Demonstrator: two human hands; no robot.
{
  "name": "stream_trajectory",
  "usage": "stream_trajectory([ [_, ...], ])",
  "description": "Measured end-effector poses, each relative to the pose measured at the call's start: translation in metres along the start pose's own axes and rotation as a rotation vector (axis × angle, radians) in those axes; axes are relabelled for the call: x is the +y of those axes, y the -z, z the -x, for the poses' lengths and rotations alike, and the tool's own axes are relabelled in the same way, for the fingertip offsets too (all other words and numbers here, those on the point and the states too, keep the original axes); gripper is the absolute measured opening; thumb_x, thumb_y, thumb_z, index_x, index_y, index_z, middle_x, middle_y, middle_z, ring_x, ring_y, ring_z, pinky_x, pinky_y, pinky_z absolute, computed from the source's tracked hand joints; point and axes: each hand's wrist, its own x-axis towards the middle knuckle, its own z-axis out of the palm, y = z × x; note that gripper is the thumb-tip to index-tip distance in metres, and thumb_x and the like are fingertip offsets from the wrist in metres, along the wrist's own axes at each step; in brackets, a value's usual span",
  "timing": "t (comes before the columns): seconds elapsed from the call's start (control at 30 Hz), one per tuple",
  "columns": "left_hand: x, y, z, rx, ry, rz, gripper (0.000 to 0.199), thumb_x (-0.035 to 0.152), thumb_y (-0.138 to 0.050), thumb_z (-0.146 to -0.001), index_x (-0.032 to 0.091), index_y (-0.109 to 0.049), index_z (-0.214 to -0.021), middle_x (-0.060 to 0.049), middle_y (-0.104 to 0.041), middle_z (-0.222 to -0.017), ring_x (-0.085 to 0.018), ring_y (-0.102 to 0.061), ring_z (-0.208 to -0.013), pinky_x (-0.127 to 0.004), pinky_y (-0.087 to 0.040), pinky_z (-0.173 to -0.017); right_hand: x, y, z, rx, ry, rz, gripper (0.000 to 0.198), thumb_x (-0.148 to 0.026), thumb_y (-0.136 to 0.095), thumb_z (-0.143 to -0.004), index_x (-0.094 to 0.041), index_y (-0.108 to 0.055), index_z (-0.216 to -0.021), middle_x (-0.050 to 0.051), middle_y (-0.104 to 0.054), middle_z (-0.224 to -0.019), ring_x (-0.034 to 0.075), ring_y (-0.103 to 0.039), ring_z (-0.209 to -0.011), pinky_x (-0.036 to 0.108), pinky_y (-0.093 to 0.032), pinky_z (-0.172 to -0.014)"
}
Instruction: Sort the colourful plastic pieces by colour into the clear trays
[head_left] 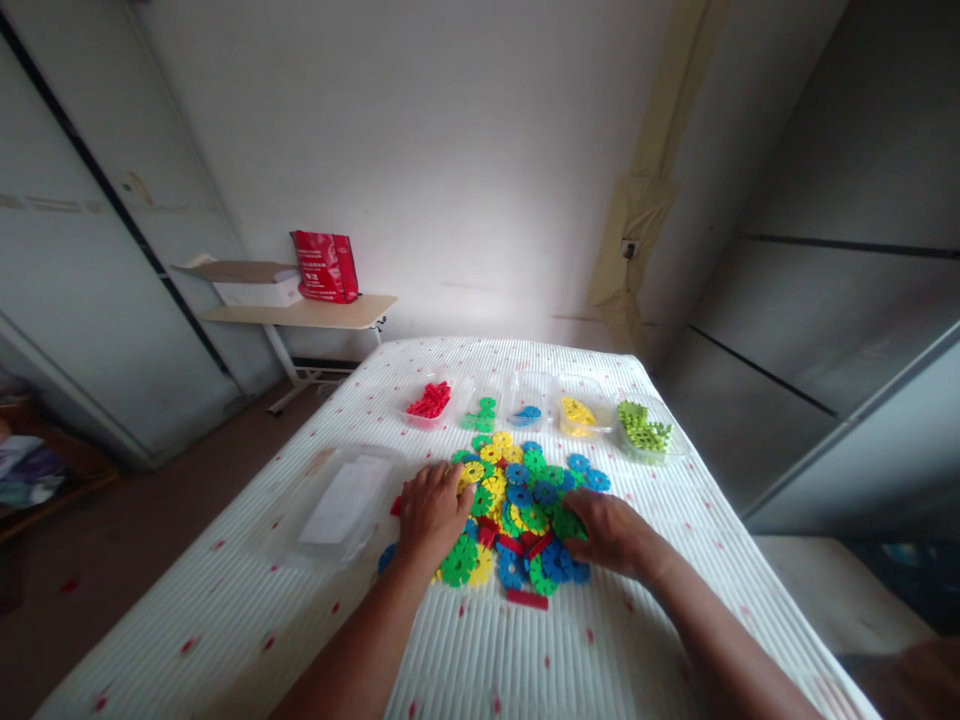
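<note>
A mixed pile of notched plastic discs in yellow [493,488], blue [512,568] and green [459,562] lies on the table, with red bar-shaped pieces [527,599] in and before it. My left hand [431,512] rests at the pile's left side, palm down, thumb apart from the fingers; what lies beneath it is hidden. At the right side, my right hand [611,530] has its thumb and fingers closed about a green disc [568,522] at the pile's edge.
Behind the pile stand clear tubs with red pieces [429,400], green discs [481,414], blue discs [528,415], yellow pieces [577,412] and light-green pieces [643,430]. A clear plastic lid [346,505] lies left. A side table [330,313] holds a red bag [327,267] and box [259,291].
</note>
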Motion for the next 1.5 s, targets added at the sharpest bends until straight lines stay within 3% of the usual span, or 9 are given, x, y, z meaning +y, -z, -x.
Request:
stream_trajectory([
  [0.27,0.001,0.002,0.000,-0.022,0.017,0.016,0.035,0.038,-0.042,-0.088,0.023,-0.055,-0.116,-0.007,-0.058,-0.113,-0.024,-0.046,-0.110,-0.039,-0.035,-0.092,-0.003,0.007,0.003,0.004,0.025,-0.013,0.018,-0.024,-0.055,-0.067,-0.017,-0.058,-0.084,0.005,-0.063,-0.080,0.016,-0.055,-0.067,0.024,-0.033,-0.056],
  [0.43,0.000,0.001,0.000,-0.015,0.010,0.002,0.034,0.038,-0.041,-0.088,0.025,-0.055,-0.116,-0.007,-0.058,-0.113,-0.024,-0.046,-0.110,-0.038,-0.035,-0.091,0.012,0.011,0.005,0.033,0.086,-0.259,0.018,-0.019,-0.052,-0.067,-0.018,-0.060,-0.083,-0.001,-0.056,-0.066,0.011,-0.046,-0.058,0.021,-0.032,-0.050],
  [0.67,-0.001,-0.001,0.000,0.015,-0.012,-0.018,0.036,0.038,-0.039,-0.088,0.023,-0.055,-0.116,-0.007,-0.059,-0.113,-0.025,-0.047,-0.109,-0.039,-0.036,-0.089,0.033,0.002,0.003,0.135,0.113,-0.491,0.028,-0.017,-0.051,-0.069,-0.016,-0.061,-0.095,-0.001,-0.057,-0.071,0.011,-0.049,-0.061,0.021,-0.039,-0.053],
  [0.93,-0.002,-0.003,0.000,0.015,-0.015,-0.019,0.035,0.038,-0.039,-0.088,0.023,-0.054,-0.116,-0.007,-0.059,-0.113,-0.025,-0.047,-0.109,-0.039,-0.036,-0.090,0.030,0.001,0.000,0.174,0.096,-0.548,0.026,-0.026,-0.055,-0.072,-0.017,-0.062,-0.095,0.002,-0.063,-0.080,0.015,-0.056,-0.070,0.024,-0.046,-0.060],
  [1.17,-0.001,-0.002,0.000,0.016,-0.017,-0.012,0.036,0.038,-0.040,-0.088,0.021,-0.055,-0.116,-0.008,-0.059,-0.113,-0.026,-0.047,-0.109,-0.040,-0.036,-0.090,0.029,-0.004,-0.005,0.230,0.114,-0.761,0.030,-0.033,-0.057,-0.070,-0.015,-0.058,-0.094,0.002,-0.060,-0.074,0.015,-0.054,-0.064,0.025,-0.046,-0.056],
  [1.3,-0.001,-0.002,0.001,0.013,-0.002,0.008,0.036,0.038,-0.041,-0.088,0.021,-0.055,-0.116,-0.008,-0.059,-0.114,-0.026,-0.046,-0.110,-0.042,-0.036,-0.091,0.025,-0.007,-0.008,0.288,0.134,-0.587,0.024,-0.025,-0.054,-0.069,-0.016,-0.060,-0.090,0.000,-0.058,-0.069,0.013,-0.051,-0.059,0.024,-0.043,-0.052],
  [1.5,-0.001,0.000,0.001,0.010,0.010,0.040,0.035,0.038,-0.042,-0.087,0.022,-0.056,-0.116,-0.008,-0.059,-0.114,-0.028,-0.045,-0.111,-0.044,-0.035,-0.091,0.005,0.007,-0.023,0.400,0.233,-0.269,0.032,-0.017,-0.051,-0.066,-0.016,-0.062,-0.096,0.002,-0.061,-0.070,0.011,-0.052,-0.054,0.022,-0.041,-0.050],
])
